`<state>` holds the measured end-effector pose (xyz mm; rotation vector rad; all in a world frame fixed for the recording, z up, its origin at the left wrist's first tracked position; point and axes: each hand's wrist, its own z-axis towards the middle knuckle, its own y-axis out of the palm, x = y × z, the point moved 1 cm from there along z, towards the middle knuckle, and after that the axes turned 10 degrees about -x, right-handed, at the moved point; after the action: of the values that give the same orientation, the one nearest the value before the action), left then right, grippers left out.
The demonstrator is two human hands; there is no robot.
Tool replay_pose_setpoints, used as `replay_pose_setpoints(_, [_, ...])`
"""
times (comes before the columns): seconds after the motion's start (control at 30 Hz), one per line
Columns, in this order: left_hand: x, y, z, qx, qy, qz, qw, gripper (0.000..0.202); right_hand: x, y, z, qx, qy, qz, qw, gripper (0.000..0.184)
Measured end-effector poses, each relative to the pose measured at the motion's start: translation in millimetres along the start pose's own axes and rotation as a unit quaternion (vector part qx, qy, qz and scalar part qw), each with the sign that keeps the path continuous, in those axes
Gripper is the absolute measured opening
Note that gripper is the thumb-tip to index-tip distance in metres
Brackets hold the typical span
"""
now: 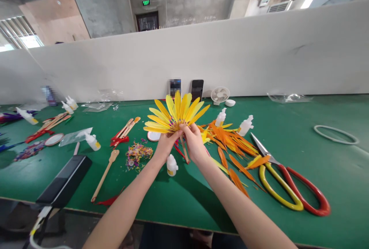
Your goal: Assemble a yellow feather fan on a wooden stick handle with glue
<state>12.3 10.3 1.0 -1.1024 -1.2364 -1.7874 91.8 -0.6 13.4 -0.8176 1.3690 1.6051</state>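
Observation:
Both my hands hold up a fan of yellow feathers [174, 114] fixed on a wooden stick [185, 153], above the green table [302, 156]. My left hand [166, 145] is closed on the fan's base from the left. My right hand [193, 141] pinches the base from the right, fingers closed. A small white glue bottle [172, 165] stands just below my hands. Loose orange and yellow feathers [230, 143] lie to the right of my right hand.
Large scissors with yellow and red handles [285, 183] lie at right, with a white ring [336, 134] beyond. Two glue bottles [245, 125], a small fan [220, 95] and phones [197, 88] stand at the back. Wooden sticks [105, 174], feather scraps [138, 153] and a black device [65, 181] are at left.

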Motion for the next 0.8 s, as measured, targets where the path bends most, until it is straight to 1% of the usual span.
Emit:
replay_pose_setpoints(0.17, [-1.6, -1.0, 0.3, -0.004, 0.005, 0.003, 1.0, 0.031, 0.8, -0.7, 0.4, -0.005, -0.001, -0.011, 1.0, 0.017])
replay_pose_setpoints(0.4, [-0.3, -0.2, -0.5, 0.002, 0.0, 0.0, 1.0, 0.031, 2.6, -1.2, 0.9, 0.005, 0.005, 0.011, 1.0, 0.018])
replay_pose_setpoints(0.53, [-0.8, 0.2, -0.6, -0.001, -0.001, 0.0, 1.0, 0.03, 2.8, -1.9, 0.8, -0.003, 0.001, 0.006, 1.0, 0.018])
replay_pose_setpoints(0.6, [0.5, 0.4, -0.6, 0.0, -0.012, -0.018, 1.0, 0.029, 2.0, -1.6, 0.7, -0.02, 0.001, 0.005, 1.0, 0.019])
replay_pose_setpoints(0.7, [5.1, -2.4, 0.5, 0.034, -0.027, -0.061, 0.997, 0.027, 2.4, -1.7, 2.0, -0.061, 0.01, 0.005, 0.998, 0.021])
replay_pose_setpoints(0.8, [10.1, -10.3, 3.7, 0.088, -0.016, -0.088, 0.992, 0.024, 9.3, -5.2, 6.1, -0.081, 0.056, -0.017, 0.995, 0.03])
